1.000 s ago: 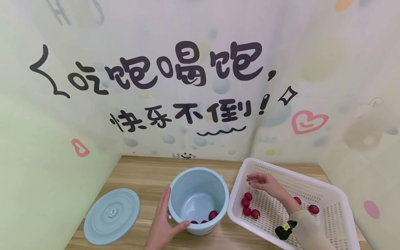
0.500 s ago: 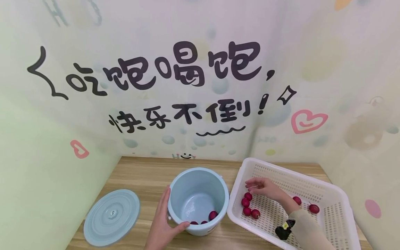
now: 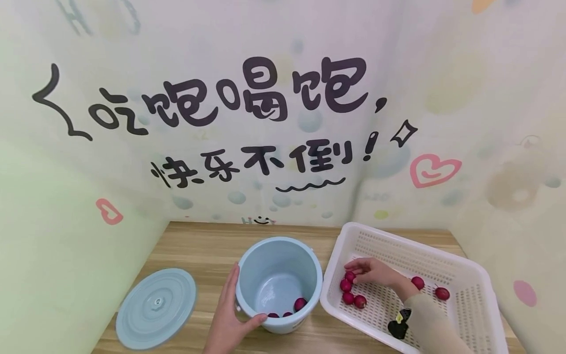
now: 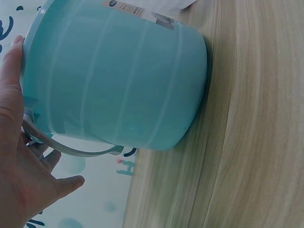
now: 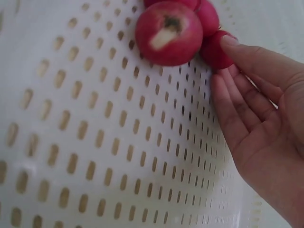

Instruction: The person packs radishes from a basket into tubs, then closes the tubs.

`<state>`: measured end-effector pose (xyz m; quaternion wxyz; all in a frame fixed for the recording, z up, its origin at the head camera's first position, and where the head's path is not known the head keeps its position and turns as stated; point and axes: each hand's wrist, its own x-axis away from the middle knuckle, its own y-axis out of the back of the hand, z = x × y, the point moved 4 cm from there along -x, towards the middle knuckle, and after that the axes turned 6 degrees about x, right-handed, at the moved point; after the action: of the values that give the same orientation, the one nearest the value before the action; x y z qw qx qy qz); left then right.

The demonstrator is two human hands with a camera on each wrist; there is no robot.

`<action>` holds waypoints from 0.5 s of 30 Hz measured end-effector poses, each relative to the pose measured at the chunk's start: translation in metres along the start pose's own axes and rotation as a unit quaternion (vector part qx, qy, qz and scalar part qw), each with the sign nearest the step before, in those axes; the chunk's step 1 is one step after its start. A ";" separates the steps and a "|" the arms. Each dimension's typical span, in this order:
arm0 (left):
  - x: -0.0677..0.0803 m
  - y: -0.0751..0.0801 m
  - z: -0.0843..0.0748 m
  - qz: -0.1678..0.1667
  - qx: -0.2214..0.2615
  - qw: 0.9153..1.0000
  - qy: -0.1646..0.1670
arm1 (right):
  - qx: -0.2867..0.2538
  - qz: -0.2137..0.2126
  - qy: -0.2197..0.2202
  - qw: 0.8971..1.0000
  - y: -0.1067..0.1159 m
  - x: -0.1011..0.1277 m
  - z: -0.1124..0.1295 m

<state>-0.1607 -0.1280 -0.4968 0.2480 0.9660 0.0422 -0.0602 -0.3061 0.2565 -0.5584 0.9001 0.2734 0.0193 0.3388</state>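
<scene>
Bucket stands on the desk, lid off to its left | your left hand cups its near wall, fingers spread, thumb on rim | your right hand in the white basket, straight fingers touching a red fruit.
</scene>
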 end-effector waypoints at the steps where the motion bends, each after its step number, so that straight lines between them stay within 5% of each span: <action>1: 0.000 0.000 0.000 -0.001 0.001 1.000 0.000 | 0.003 0.002 0.000 1.000 0.000 0.000 -0.001; 15: 0.000 0.001 -0.002 -0.007 0.000 1.000 -0.017 | 0.008 -0.002 -0.025 1.000 -0.001 -0.001 -0.004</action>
<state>-0.1601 -0.1282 -0.4945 0.2484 0.9644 0.0450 -0.0788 -0.3072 0.2571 -0.5627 0.8988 0.2886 0.0000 0.3299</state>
